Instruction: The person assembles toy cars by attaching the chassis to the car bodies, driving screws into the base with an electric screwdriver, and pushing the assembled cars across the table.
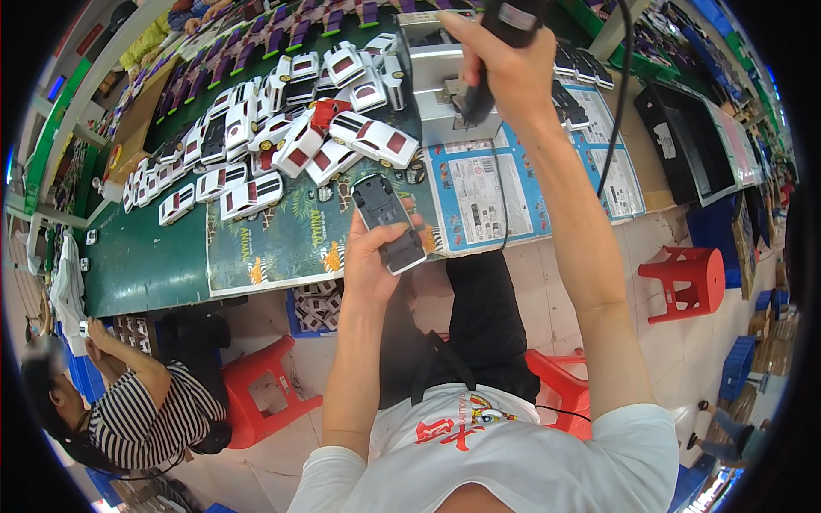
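Note:
My left hand grips a toy car turned underside up, its dark chassis facing me, just above the table's front edge. The thumb presses across the chassis. Raised to the right, my right hand is closed around a black corded electric screwdriver, its nose pointing down and to the left. The screwdriver is beside a silver metal box; I cannot tell whether its tip touches it. Left of the box lies a heap of white toy cars, with a red one among them.
Printed sheets cover part of the green table. A black bin stands at the right. Dark chassis parts lie behind my right arm. Red stools stand on the floor. Another person in stripes sits at the lower left.

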Action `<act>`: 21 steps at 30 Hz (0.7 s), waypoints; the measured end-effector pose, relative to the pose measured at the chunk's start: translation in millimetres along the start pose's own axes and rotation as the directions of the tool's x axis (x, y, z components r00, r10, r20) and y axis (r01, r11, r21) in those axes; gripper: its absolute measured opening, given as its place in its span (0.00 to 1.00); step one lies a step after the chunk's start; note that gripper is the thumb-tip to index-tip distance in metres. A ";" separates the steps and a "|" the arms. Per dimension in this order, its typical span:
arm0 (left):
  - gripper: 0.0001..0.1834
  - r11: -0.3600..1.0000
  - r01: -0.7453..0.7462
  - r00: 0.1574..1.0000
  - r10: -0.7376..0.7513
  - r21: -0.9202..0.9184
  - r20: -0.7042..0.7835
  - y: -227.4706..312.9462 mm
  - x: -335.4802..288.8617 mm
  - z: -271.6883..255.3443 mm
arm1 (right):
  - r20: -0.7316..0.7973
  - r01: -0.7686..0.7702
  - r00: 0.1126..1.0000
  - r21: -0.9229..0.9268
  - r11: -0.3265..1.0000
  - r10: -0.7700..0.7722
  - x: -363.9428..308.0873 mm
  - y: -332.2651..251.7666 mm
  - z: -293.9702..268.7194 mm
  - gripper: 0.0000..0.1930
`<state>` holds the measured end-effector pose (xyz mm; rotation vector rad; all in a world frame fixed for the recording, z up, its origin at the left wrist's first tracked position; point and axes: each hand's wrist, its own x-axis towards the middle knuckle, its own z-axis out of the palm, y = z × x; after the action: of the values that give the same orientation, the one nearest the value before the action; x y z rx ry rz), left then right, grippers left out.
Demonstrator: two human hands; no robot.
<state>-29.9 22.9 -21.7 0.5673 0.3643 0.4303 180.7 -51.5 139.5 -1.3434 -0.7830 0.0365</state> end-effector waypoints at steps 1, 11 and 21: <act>0.30 1.000 -0.010 1.000 0.010 -0.005 -0.010 -0.5 -1.1 3.8 | 0.036 0.008 0.999 0.113 0.994 -0.012 -7.3 5.3 -5.1 0.13; 0.32 0.998 -0.024 0.999 0.021 -0.063 -0.047 -0.7 5.9 8.9 | 0.338 -0.155 0.940 0.535 0.830 -0.042 -117.7 -25.6 4.9 0.08; 0.35 0.995 -0.031 0.999 0.030 -0.093 -0.011 -2.3 6.0 8.2 | 0.240 -0.154 0.971 0.565 0.811 0.018 -128.1 -16.7 18.9 0.10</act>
<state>-20.5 20.4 -17.8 0.4808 0.3438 0.4769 67.9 -97.7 92.5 -0.7884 -0.8124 0.4764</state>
